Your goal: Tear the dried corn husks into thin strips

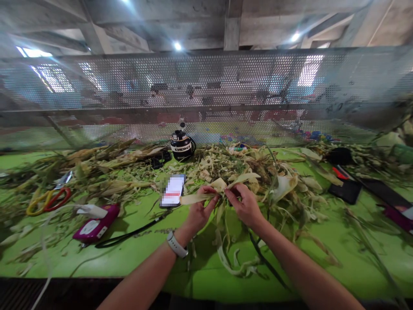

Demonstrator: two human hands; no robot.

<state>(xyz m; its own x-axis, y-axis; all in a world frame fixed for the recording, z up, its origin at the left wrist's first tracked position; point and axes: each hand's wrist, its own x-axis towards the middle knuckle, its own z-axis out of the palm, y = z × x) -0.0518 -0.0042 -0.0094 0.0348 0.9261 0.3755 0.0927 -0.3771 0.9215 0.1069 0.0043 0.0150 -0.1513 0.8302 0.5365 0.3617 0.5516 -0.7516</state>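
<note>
My left hand (200, 212) pinches a long pale strip of dried corn husk (196, 198), whose free end points left toward a lit phone (171, 190). Close beside it, my right hand (243, 203) is closed at the fingertips on pale husk (247, 177) too. The fingers of both hands nearly meet over the table. Exactly where one husk piece ends and another begins between them I cannot make out. Curled green-white strips (226, 254) hang and lie below the hands. Behind them spreads a heap of husk scraps (238, 163).
Scissors with yellow and red handles (53, 201) and a purple device (97, 224) with a cable lie left. A black "ENERGY" jug (181, 145) stands behind the phone. At right is a dark tablet-like object (345, 190). A perforated metal screen (206, 86) closes off the green table's (138, 262) back.
</note>
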